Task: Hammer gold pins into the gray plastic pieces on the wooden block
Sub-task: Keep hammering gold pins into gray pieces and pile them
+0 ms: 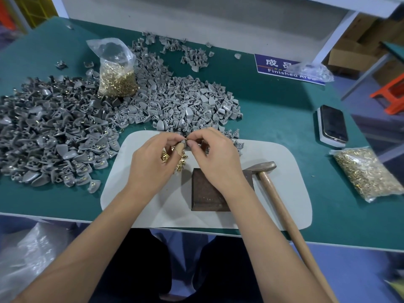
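**Green table with gray parts, pins and hammer**

Green covering is seen across the table [273, 119], with a pale mat [273, 193] laid at its near edge. On the mat, a dark wooden block [207, 191] is placed, and a hammer [265, 169] is laid just beside it on the right, its handle overhanging the table edge. Above the mat, a small gray plastic piece [185, 142] is pinched between the fingertips of the left hand [153, 158] and the right hand [215, 154], both curled. Loose gold pins [180, 164] are partly hidden under the left hand. Large heaps of gray plastic pieces [91, 119] are spread behind and to the left. A bag of pins [117, 77] is stood among them; another bag [367, 173] and a phone [333, 124] are laid at right.
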Action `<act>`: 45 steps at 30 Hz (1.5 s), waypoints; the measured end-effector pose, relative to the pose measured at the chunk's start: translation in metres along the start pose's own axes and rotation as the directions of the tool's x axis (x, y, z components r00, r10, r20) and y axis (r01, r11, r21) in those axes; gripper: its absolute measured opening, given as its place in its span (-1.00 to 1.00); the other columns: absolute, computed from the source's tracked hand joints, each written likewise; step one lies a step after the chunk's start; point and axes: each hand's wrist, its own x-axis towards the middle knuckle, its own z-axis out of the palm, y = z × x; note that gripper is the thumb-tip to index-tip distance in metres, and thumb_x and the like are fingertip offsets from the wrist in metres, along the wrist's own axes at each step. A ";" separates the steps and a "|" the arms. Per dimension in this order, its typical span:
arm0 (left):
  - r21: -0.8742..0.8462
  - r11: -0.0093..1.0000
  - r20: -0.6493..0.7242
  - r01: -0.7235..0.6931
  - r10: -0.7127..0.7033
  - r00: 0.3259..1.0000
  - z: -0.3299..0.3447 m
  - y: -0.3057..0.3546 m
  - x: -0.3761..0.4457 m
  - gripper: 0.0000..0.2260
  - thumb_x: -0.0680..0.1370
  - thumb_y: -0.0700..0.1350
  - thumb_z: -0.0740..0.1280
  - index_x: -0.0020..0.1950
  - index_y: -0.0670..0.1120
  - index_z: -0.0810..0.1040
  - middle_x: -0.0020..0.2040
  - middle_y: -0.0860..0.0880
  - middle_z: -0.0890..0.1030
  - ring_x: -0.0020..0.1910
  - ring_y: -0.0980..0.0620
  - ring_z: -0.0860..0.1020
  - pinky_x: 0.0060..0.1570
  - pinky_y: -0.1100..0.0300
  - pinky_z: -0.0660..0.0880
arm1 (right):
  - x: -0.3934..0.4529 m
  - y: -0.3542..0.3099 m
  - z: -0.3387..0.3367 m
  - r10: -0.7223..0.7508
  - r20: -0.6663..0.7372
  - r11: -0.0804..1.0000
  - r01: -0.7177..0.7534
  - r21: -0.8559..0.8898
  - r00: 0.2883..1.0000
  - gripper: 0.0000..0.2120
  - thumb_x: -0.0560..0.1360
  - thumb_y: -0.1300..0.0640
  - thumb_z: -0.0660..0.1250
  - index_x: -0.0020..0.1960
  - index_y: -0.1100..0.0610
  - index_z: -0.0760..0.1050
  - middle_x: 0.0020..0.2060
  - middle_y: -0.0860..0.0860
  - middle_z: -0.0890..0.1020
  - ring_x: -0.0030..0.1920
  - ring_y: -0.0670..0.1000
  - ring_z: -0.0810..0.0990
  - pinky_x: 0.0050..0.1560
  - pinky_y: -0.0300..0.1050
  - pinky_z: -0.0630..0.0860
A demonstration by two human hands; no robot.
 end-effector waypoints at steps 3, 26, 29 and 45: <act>-0.004 1.000 0.004 0.004 -0.004 1.000 0.000 0.000 0.000 -0.85 0.59 0.02 0.33 0.16 0.17 0.53 -0.02 0.17 0.65 -0.05 0.18 0.62 -0.10 0.15 0.56 | 0.000 0.000 0.000 0.001 -0.001 1.000 -0.001 -0.012 1.000 -0.94 0.58 0.08 0.39 0.01 -0.02 0.63 -0.07 -0.16 0.63 -0.08 -0.13 0.58 -0.04 -0.01 0.55; -0.052 0.998 -0.008 -0.044 0.044 0.999 -0.003 0.006 -0.004 -0.86 0.61 -0.19 0.38 0.17 -0.10 0.59 0.02 0.07 0.65 -0.04 0.12 0.62 0.02 0.22 0.56 | -0.002 -0.003 0.000 -0.164 -0.027 0.985 0.163 -0.057 0.986 -0.94 0.58 0.20 0.39 -0.01 0.11 0.65 -0.13 -0.07 0.62 -0.15 -0.05 0.56 -0.11 0.02 0.55; -0.051 0.997 -0.019 -0.050 0.049 0.999 -0.002 0.004 -0.005 -0.85 0.61 -0.17 0.38 0.18 -0.09 0.58 0.02 0.05 0.65 -0.03 0.09 0.63 0.02 0.12 0.59 | -0.001 -0.003 0.000 -0.146 -0.011 0.989 0.146 -0.004 0.989 -0.93 0.57 0.22 0.40 -0.02 0.14 0.67 -0.15 -0.04 0.63 -0.15 0.00 0.58 -0.10 0.04 0.54; -0.283 0.958 0.082 0.048 -0.026 0.996 -0.016 0.064 -0.027 -0.87 0.60 0.01 0.36 0.12 0.20 0.54 0.00 0.24 0.66 -0.01 0.16 0.66 -0.01 0.36 0.53 | -0.040 -0.027 -0.057 -0.117 -0.061 0.989 0.122 0.087 0.991 -0.91 0.53 0.20 0.41 -0.09 0.03 0.63 -0.19 -0.13 0.62 -0.15 -0.02 0.58 -0.15 -0.26 0.45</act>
